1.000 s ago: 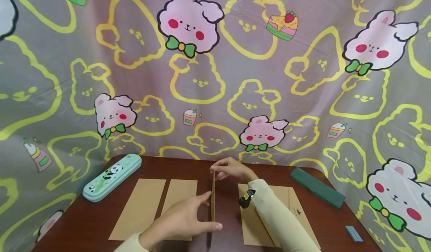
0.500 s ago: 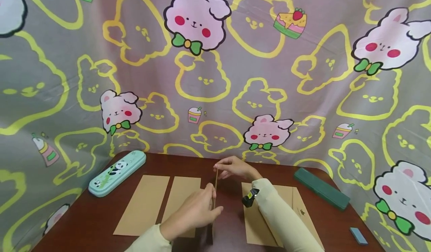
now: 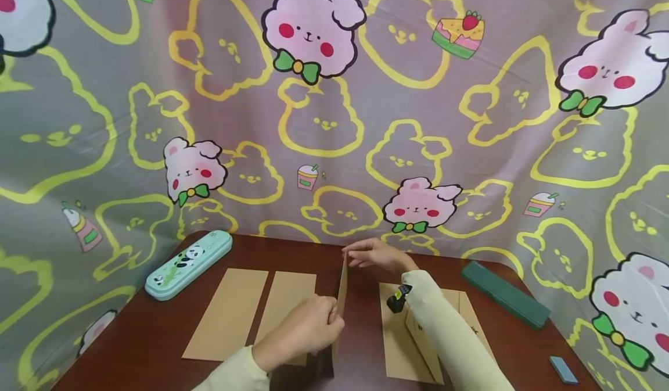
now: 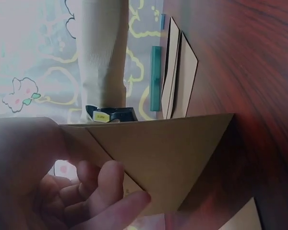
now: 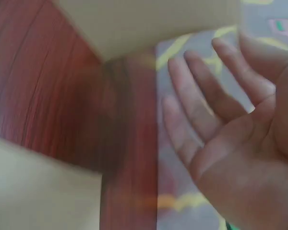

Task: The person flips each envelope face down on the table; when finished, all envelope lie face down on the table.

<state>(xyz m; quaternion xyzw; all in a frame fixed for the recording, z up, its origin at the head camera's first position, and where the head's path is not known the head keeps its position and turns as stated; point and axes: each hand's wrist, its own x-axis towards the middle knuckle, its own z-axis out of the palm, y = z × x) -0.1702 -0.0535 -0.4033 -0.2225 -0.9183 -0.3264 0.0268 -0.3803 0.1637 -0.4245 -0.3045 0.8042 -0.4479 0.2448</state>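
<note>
One brown envelope (image 3: 341,292) is upright over the surface (image 3: 363,344). Left hand (image 3: 313,323): fingers clamped on near edge. Right hand (image 3: 380,256): thumb and finger pinching far top corner. Recommended: light, even hold at both ends; excess pressure could crease it.

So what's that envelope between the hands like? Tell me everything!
The envelope is flat and brown, and looks like paper. A flap edge runs across its face, with a tiny unreadable mark nearby. It stands on edge, nearly upright, over the dark table. The left hand holds its near end; the right hand touches its far top corner. I can't tell whether it touches the table.
</note>
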